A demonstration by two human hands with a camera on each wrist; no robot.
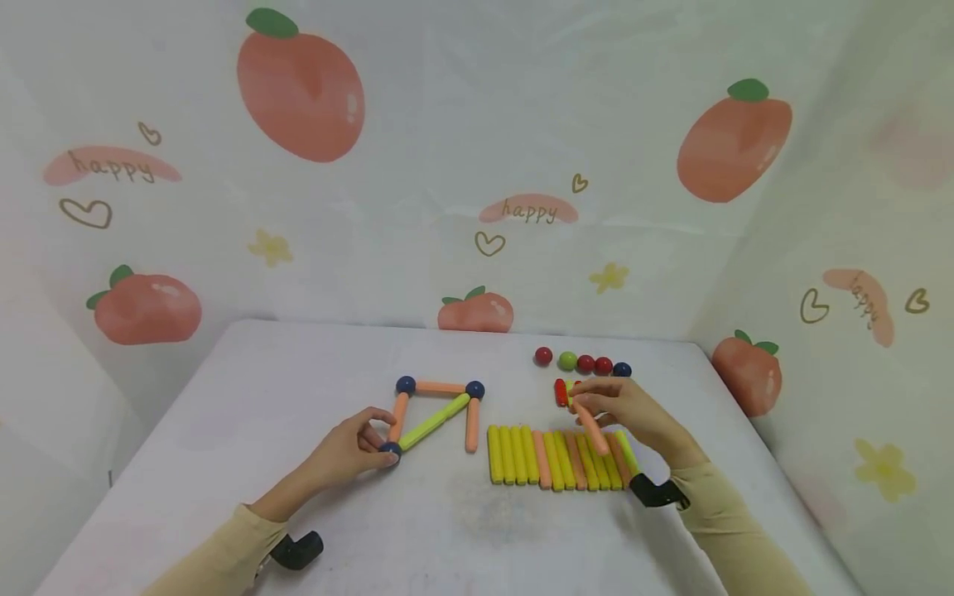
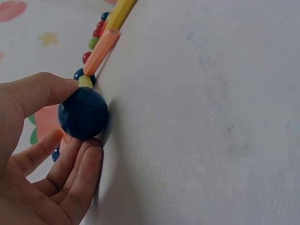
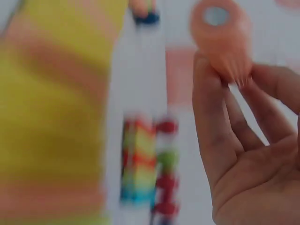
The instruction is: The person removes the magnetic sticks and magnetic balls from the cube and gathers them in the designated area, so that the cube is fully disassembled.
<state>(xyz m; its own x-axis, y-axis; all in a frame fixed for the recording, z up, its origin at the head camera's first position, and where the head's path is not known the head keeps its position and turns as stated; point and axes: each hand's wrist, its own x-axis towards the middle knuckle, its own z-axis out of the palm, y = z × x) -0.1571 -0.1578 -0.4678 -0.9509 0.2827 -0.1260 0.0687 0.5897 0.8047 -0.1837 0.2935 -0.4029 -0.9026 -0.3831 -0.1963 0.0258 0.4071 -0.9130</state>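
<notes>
On the left, my left hand (image 1: 344, 447) pinches a dark blue ball (image 2: 83, 113) between thumb and fingers. This ball sits at the lower corner of a flat figure on the table. Two orange rods (image 1: 399, 416) and a yellow-green diagonal rod (image 1: 436, 422) link it to two more blue balls (image 1: 474, 389). Another orange rod (image 1: 473, 425) points down from the upper right ball, its lower end without a ball. My right hand (image 1: 629, 411) pinches an orange magnetic rod (image 1: 592, 429) above the row of rods; its metal end (image 3: 215, 16) faces the right wrist camera.
A row of yellow and orange rods (image 1: 514, 455) lies below the right hand. Behind it are short red and yellow-green pieces (image 1: 561, 392), partly covered by that hand. Red, green and blue balls (image 1: 568, 361) line the back of the white table (image 1: 298, 364). A printed cloth hangs behind.
</notes>
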